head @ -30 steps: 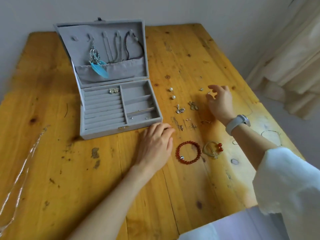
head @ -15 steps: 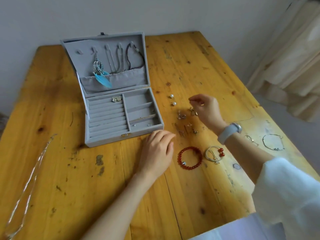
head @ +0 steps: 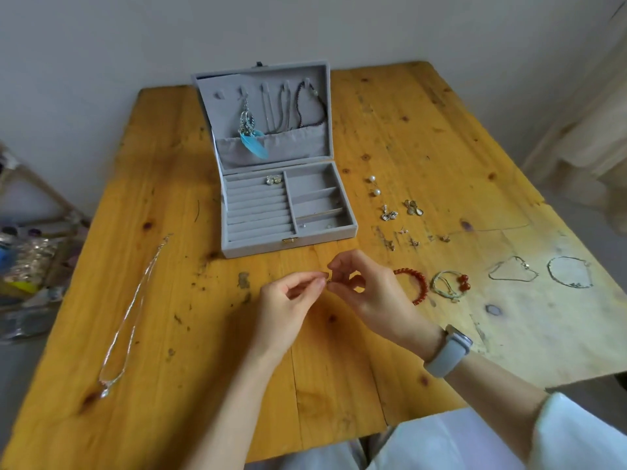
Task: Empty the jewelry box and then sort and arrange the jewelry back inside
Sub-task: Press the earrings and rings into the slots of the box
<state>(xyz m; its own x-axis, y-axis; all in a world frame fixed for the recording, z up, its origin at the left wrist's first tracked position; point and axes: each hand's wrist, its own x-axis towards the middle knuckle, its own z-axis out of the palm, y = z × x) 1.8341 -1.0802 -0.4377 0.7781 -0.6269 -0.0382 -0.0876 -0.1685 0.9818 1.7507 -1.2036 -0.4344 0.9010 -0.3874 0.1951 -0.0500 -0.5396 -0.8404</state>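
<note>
A grey jewelry box [head: 258, 247] stands open at the table's middle, its lid upright. In the lid hang a blue feather pendant [head: 252, 144], thin chains and a dark bead strand [head: 310, 108]. One pair of earrings [head: 273, 179] lies in the top ring slot. My left hand [head: 291, 308] and my right hand [head: 369, 290] meet in front of the box, both pinching one small earring [head: 327, 279] above the table. Right of the box lie pearl studs [head: 374, 186], several small earrings [head: 412, 207], a red bead bracelet [head: 419, 283], a cord bracelet [head: 448, 284] and two thin chain bracelets [head: 570, 272].
A long silver necklace [head: 130, 313] stretches along the wooden table's [head: 169, 385] left part. Clutter sits on the floor beyond the left edge. A curtain hangs at the far right. A grey watch is on my right wrist.
My right hand picked a small earring from the table's right part and brought it toward me. My left hand lifted off the table and joined it on the earring.
</note>
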